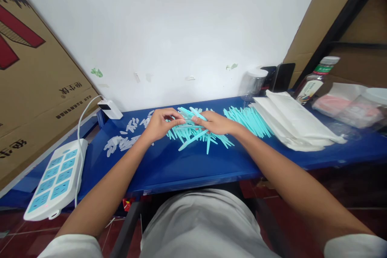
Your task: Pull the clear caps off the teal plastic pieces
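Observation:
My left hand (164, 123) is closed, thumb and fingers pinched together at the ends of the slim turquoise sticks; what lies in the pinch is too small to make out. My right hand (215, 122) grips several turquoise sticks (187, 112), thumb on top, their ends pointing toward my left hand. Both hands are close together above a loose pile of the same sticks (208, 142) on the blue table (193, 165). Small translucent pieces, like caps (128, 142), lie scattered left of my left hand. Right of my right hand is a neater row of turquoise sticks (249, 121).
White flat bags (296, 121) lie at the right, before a clear jar (253, 84) and a bottle (317, 78). A plastic container (370, 107) stands farther right. At left are a power strip (56, 179), a white device (110, 109) and a large carton (39, 72). A wall (181, 36) rises behind.

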A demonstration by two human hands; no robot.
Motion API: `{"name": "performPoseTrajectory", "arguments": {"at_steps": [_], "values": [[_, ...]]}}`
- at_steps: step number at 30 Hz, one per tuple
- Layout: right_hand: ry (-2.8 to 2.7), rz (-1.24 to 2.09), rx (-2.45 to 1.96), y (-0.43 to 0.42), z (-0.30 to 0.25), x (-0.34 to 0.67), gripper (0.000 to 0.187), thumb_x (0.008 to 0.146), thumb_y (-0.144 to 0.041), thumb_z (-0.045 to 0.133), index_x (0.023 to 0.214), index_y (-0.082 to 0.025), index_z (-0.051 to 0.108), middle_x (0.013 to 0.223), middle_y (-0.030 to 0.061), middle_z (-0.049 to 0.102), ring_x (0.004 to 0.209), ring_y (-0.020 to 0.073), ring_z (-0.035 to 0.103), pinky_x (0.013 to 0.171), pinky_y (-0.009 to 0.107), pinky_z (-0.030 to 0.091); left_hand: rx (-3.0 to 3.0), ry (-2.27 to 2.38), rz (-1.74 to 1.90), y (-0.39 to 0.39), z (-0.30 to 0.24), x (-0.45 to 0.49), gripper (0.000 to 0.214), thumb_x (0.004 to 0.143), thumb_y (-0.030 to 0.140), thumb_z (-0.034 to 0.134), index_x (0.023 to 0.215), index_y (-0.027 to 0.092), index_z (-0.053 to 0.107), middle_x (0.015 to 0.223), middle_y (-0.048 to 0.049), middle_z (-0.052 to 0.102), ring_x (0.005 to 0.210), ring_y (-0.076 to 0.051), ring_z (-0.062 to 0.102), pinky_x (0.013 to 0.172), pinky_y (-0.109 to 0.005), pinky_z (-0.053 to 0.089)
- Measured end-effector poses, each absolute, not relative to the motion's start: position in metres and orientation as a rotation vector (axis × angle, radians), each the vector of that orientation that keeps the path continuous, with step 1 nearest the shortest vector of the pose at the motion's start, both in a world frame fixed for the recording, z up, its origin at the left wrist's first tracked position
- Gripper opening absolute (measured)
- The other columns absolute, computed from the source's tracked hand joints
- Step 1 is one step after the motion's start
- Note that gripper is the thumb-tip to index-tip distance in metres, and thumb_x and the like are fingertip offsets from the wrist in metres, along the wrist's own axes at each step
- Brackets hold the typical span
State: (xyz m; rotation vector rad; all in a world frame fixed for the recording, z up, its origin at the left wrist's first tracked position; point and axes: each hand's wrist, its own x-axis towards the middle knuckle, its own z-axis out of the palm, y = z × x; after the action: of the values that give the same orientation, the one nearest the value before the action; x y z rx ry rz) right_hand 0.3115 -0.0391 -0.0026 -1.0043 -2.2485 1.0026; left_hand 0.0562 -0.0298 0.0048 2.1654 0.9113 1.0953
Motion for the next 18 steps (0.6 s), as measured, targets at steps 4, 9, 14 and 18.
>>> {"name": "performPoseTrajectory", "arguments": {"at_steps": [4,9,14,18], "values": [[-2.233,1.049,-1.001,-0.043,0.0,0.31,0.064,0.096,-0.079,0.039,0.08,-0.019,0.051,0.076,0.0037,0.052,0.073,0.0175,0.061,0.053,0.024,0.048,2.181,0.875,1.125,-0.035,0.005,0.06,0.027,0.082,0.048,0.082,0.082,0.021,0.081,0.086,-0.0082,0.076,0.081,-0.022,0.069,0.074,-0.033,0.053],[-2.227,1.043,-0.968,-0.042,0.001,0.308,0.067,0.096,-0.081,0.036,0.079,-0.018,0.052,0.074,0.004,0.055,0.066,0.0158,0.058,0.054,0.026,0.049,2.1,0.87,1.215,-0.035,0.003,0.066,0.028,0.079,0.048,0.085,0.082,0.02,0.081,0.087,-0.0088,0.074,0.081,-0.022,0.068,0.073,-0.033,0.053],[-2.176,0.99,-1.005,-0.037,0.0,0.313,0.066,0.095,-0.081,0.038,0.08,-0.019,0.053,0.076,0.0055,0.058,0.067,0.0179,0.06,0.057,0.028,0.049,2.148,1.138,1.243,-0.022,0.017,0.039,0.035,0.086,0.053,0.074,0.087,0.019,0.081,0.083,-0.0078,0.076,0.073,-0.02,0.065,0.067,-0.03,0.049],[-2.19,0.953,-1.031,-0.032,-0.003,0.318,0.065,0.096,-0.081,0.036,0.077,-0.02,0.048,0.075,0.0046,0.056,0.065,0.0174,0.058,0.061,0.03,0.049,2.438,1.383,0.654,-0.002,0.026,-0.01,0.028,0.07,0.052,0.085,0.076,0.024,0.082,0.069,-0.0059,0.072,0.063,-0.02,0.06,0.058,-0.029,0.043]]}}
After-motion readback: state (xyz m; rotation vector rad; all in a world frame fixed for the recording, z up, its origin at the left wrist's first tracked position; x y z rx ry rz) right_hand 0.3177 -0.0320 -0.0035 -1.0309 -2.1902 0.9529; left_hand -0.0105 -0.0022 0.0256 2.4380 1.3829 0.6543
